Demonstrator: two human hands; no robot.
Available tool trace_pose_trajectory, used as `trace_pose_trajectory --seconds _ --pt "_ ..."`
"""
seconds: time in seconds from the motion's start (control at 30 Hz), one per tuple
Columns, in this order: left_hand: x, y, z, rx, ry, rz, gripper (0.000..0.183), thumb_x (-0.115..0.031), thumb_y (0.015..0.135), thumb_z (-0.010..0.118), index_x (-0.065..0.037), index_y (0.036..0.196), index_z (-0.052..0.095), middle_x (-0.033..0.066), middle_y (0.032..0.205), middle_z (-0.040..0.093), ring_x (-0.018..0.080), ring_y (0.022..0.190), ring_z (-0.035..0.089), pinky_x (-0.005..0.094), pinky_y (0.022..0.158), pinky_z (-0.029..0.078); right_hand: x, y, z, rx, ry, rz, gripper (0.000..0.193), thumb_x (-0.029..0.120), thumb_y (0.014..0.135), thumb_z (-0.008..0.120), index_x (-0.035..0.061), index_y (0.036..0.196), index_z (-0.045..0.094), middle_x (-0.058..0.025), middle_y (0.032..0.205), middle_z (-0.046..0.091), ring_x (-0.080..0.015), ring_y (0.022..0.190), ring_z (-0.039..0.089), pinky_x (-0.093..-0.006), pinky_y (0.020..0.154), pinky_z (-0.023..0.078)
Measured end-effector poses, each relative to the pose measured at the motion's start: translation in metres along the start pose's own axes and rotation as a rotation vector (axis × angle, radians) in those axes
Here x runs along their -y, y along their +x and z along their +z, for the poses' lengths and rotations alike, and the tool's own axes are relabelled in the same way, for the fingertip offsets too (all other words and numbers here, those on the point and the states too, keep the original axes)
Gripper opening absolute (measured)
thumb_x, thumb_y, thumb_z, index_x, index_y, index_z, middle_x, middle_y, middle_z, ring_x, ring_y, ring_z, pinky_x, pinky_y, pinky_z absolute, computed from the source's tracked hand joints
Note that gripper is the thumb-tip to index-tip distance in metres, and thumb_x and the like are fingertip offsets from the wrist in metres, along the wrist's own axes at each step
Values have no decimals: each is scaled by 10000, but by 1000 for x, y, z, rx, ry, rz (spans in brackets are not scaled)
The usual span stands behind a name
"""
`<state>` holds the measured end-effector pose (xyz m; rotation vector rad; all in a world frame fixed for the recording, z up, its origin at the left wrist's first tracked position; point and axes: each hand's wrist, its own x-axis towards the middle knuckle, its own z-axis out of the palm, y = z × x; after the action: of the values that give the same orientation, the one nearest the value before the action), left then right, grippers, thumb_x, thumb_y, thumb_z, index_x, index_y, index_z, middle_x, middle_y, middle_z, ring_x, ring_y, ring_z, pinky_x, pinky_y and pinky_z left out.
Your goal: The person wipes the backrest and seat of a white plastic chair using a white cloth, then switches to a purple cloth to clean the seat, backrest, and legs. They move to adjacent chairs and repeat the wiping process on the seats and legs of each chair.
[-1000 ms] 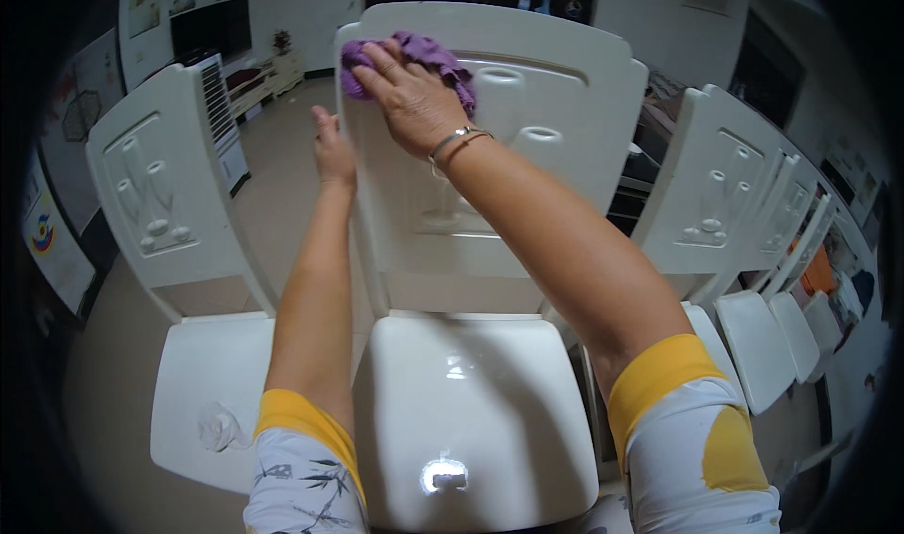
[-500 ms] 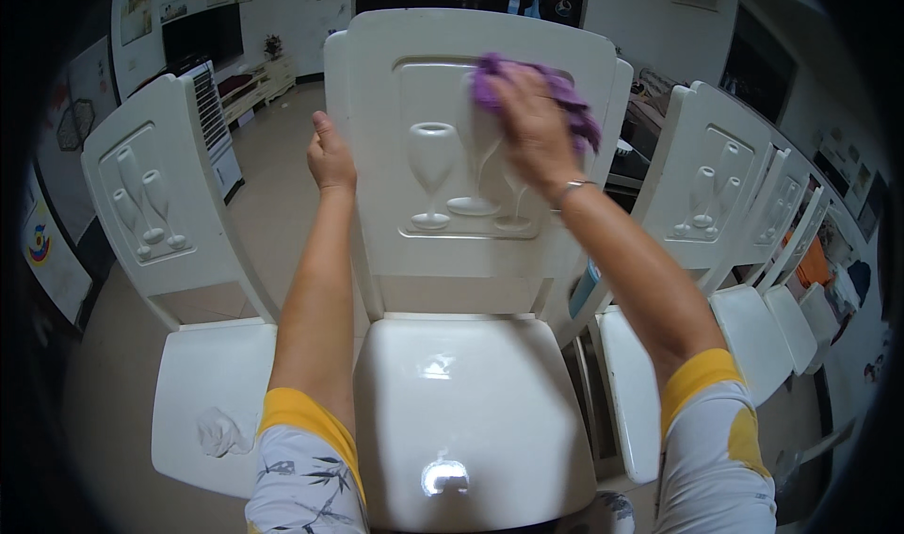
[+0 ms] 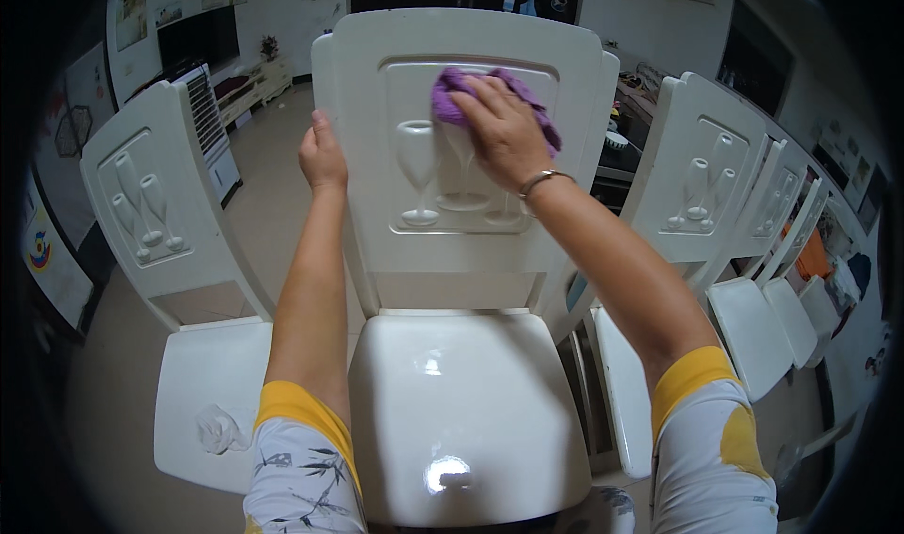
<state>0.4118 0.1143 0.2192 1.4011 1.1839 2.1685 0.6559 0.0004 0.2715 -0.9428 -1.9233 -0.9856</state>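
Observation:
Directly in front of me stands a glossy white chair [image 3: 452, 383], its tall backrest carrying a recessed panel with raised wine glass shapes. My left hand [image 3: 323, 159] holds the left edge of the backrest, thumb up, the other fingers partly hidden. Against the upper middle of the panel, my right hand [image 3: 508, 131] presses a purple cloth [image 3: 450, 99], fingers bent over it. The cloth bunches out on both sides of the hand and covers part of the glass relief. A bracelet is on my right wrist.
A matching white chair [image 3: 132, 190] is on the left, with a crumpled white cloth or tissue [image 3: 219, 428] on its seat. More white chairs [image 3: 711, 157] line up on the right. Behind stand a white slatted appliance [image 3: 209, 129] and a low cabinet [image 3: 268, 80].
My right hand and the purple cloth have moved left and slightly down across the panel. My left hand keeps its hold on the chair's edge. The view has shifted slightly.

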Motion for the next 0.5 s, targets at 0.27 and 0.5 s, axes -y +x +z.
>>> trace_pose_trajectory --seconds 0.27,0.5 --pt "-1 -1 -1 22 -4 25 664 -557 971 368 37 967 666 114 831 675 200 781 603 329 745 471 49 -3 46 178 138 -83 382 140 865 505 166 1244 539 -55 1393 458 -257 1210 500 -419 990 399" --pt "-5 -1 0 19 -89 7 649 -547 971 387 40 949 662 89 813 666 179 762 591 322 732 469 -21 -56 -3 238 31 -188 488 138 775 652 202 1246 546 -25 1402 467 -243 1195 522 -407 961 414"
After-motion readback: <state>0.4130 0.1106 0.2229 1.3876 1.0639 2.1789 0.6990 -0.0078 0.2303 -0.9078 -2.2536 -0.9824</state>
